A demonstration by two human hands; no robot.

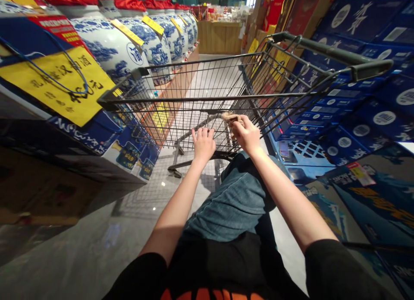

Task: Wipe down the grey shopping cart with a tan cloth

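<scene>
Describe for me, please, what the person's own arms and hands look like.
The left hand and right hand wear no gloves. Both forearms are bare, with no watch or bracelet showing, up to the short black sleeves.

A glossy grey floor (97, 248) carries a black wire shopping cart (207, 99) and a blue lattice pallet (305, 172).

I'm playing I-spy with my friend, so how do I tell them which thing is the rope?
Find the big dark wire shopping cart in front of the person. At its near side, look at the person's right-hand grip: the rope is held there. It is tan, thick and twisted, unlike the thin dark wire mesh beside it.
</scene>
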